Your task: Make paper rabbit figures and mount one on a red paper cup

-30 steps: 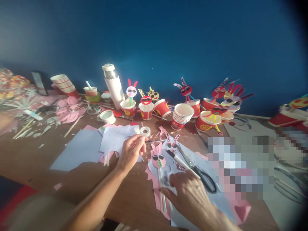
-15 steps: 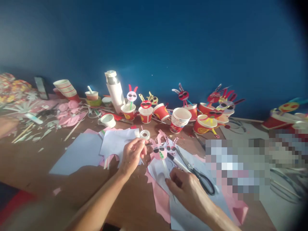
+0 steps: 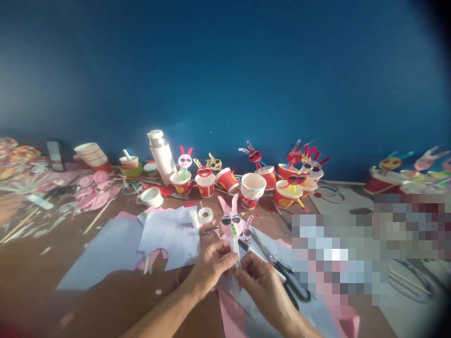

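Pink rabbit figure (image 3: 227,227): black eye patches, green strip (image 3: 233,229) with dark marks, whitish stick (image 3: 235,245). Wall (image 3: 225,70) deep blue, surface (image 3: 105,305) brown. Paper cups (image 3: 227,180) red outside, white inside (yellow round emblem on some). Scissors (image 3: 281,266) black-handled, grey blades. Pen (image 3: 251,251) white, black cap. Flask (image 3: 162,163) white, silvery neck. Paper sheets (image 3: 172,234) pale bluish-white.

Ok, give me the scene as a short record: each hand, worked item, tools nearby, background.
Left hand: at the pale stem, grip unclear
Right hand: pinching the same stem
Worked item: pink paper figure with long ears, atop the stem
Tools nearby: scissors, black-ended pen, white tape roll
Background: white flask, cup stack, blue wall
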Action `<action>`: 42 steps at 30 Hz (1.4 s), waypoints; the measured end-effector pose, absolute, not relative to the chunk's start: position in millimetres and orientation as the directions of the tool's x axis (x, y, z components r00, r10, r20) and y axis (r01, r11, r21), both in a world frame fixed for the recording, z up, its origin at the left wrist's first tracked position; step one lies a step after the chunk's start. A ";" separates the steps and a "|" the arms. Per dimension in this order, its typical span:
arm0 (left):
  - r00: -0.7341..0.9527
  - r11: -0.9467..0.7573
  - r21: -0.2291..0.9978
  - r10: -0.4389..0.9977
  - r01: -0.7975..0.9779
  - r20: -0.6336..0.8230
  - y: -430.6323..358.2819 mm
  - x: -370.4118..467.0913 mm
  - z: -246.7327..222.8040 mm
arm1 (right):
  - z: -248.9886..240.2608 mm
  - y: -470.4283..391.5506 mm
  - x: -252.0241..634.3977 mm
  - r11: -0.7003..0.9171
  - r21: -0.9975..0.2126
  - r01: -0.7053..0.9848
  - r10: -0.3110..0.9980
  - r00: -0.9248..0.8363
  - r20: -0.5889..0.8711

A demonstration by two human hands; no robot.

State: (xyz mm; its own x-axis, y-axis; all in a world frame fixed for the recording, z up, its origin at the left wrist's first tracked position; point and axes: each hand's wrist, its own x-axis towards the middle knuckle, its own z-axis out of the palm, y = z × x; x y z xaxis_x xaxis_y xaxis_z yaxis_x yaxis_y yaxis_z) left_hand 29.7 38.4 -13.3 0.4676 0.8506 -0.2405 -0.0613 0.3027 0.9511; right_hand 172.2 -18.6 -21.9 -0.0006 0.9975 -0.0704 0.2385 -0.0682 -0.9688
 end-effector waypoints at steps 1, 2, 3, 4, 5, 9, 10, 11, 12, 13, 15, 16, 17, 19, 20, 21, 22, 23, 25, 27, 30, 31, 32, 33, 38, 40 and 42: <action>0.484 0.306 0.949 0.842 -0.069 -0.237 38.3 28.9 -14.2 | -23.2 -18.8 172.0 -0.062 -0.972 0.226 0.998 -0.015 -0.068; 0.501 0.311 0.948 0.833 -0.074 -0.234 38.8 27.5 -14.8 | -24.6 -18.5 172.5 -0.056 -0.978 0.199 0.997 -0.034 -0.064; 0.516 0.310 0.948 0.825 -0.074 -0.230 39.6 25.8 -15.1 | -25.9 -17.8 173.6 -0.050 -0.984 0.170 0.997 -0.051 -0.059; 0.518 0.308 0.949 0.825 -0.072 -0.228 40.6 24.1 -15.3 | -26.8 -17.0 175.1 -0.045 -0.987 0.154 0.997 -0.056 -0.054; 0.520 0.302 0.951 0.824 -0.066 -0.226 41.6 22.5 -15.3 | -27.5 -16.2 176.8 -0.040 -0.987 0.156 0.998 -0.049 -0.048; 0.539 0.288 0.956 0.814 -0.046 -0.219 43.6 18.7 -17.9 | -26.1 -15.8 183.4 -0.019 -0.954 0.300 1.000 0.007 -0.017; 0.551 0.292 0.956 0.804 -0.038 -0.224 43.5 18.2 -19.5 | -24.9 -16.4 184.5 0.005 -0.935 0.355 1.000 0.004 0.007; 0.562 0.294 0.955 0.795 -0.027 -0.229 43.3 17.7 -21.2 | -23.6 -17.1 185.6 0.040 -0.908 0.416 0.999 -0.010 0.039; 0.571 0.293 0.956 0.787 -0.013 -0.233 42.9 17.3 -22.8 | -22.2 -17.8 186.5 0.076 -0.875 0.478 0.997 -0.033 0.069; 0.582 0.288 0.958 0.778 0.006 -0.238 42.4 16.9 -24.0 | -20.6 -18.3 187.4 0.111 -0.841 0.529 0.994 -0.063 0.091; 0.598 0.274 0.960 0.761 0.057 -0.253 41.2 16.4 -24.6 | -17.5 -18.6 188.8 0.153 -0.799 0.582 0.987 -0.122 0.099; 0.605 0.266 0.961 0.753 0.080 -0.259 40.5 16.3 -24.0 | -16.3 -18.3 189.2 0.158 -0.789 0.594 0.985 -0.145 0.088; 0.612 0.259 0.961 0.747 0.095 -0.262 39.9 16.3 -22.8 | -15.3 -17.9 189.5 0.157 -0.784 0.600 0.984 -0.162 0.073; 0.616 0.247 0.964 0.745 0.102 -0.256 39.2 16.6 -19.4 | -14.3 -17.2 190.0 0.142 -0.788 0.600 0.983 -0.177 0.043; 0.614 0.242 0.966 0.750 0.093 -0.247 39.2 16.6 -17.3 | -13.9 -16.9 190.6 0.131 -0.798 0.588 0.983 -0.181 0.028; 0.606 0.233 0.969 0.760 0.082 -0.235 39.5 16.4 -15.1 | -13.2 -16.7 191.9 0.129 -0.813 0.568 0.982 -0.189 0.023; 0.595 0.224 0.972 0.773 0.066 -0.219 40.1 15.9 -12.7 | -11.9 -16.2 193.9 0.135 -0.828 0.544 0.980 -0.194 0.032; 0.586 0.220 0.975 0.786 0.037 -0.199 41.0 15.2 -10.3 | -9.4 -15.2 196.9 0.148 -0.837 0.527 0.980 -0.193 0.052; 0.566 0.229 0.971 0.810 -0.066 -0.153 43.2 13.3 -6.1 | -0.2 -10.1 205.8 0.183 -0.824 0.536 0.981 -0.157 0.115; 0.546 0.259 0.943 0.831 -0.208 -0.108 45.3 11.5 -3.8 | 14.9 1.4 217.5 0.215 -0.744 0.633 0.975 -0.091 0.204; 0.536 0.300 0.889 0.841 -0.346 -0.075 47.1 11.1 -5.2 | 41.3 33.3 234.4 0.278 -0.416 0.866 0.926 -0.127 0.356; 0.537 0.305 0.877 0.841 -0.371 -0.065 47.4 11.6 -6.7 | 48.8 46.9 238.5 0.263 -0.360 0.895 0.918 -0.117 0.380; 0.537 0.309 0.868 0.841 -0.388 -0.059 47.8 12.3 -8.3 | 55.0 61.0 241.4 0.246 -0.323 0.914 0.913 -0.106 0.394; 0.531 0.311 0.861 0.846 -0.403 -0.057 48.4 12.8 -10.0 | 59.8 74.9 243.2 0.228 -0.284 0.931 0.908 -0.099 0.407; 0.455 0.315 0.877 0.881 -0.363 -0.128 55.4 10.2 -12.9 | 66.7 120.9 241.8 0.237 -0.108 0.965 0.914 -0.184 0.361; 0.421 0.301 0.906 0.893 -0.297 -0.159 57.7 7.7 -10.3 | 66.3 125.4 241.5 0.221 -0.066 0.973 0.926 -0.188 0.326; 0.393 0.284 0.931 0.902 -0.229 -0.178 58.4 6.0 -6.0 | 66.4 125.2 242.4 0.191 -0.039 0.981 0.938 -0.171 0.302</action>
State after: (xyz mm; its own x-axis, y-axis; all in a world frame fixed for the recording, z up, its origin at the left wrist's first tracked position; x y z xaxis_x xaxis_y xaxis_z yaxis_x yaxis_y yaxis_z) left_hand 6.0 58.4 -6.0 0.3931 0.9020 -0.1785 -0.2290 0.2840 0.9311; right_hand 242.4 125.2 66.4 -0.1710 0.9379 0.3020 0.9807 0.1914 -0.0392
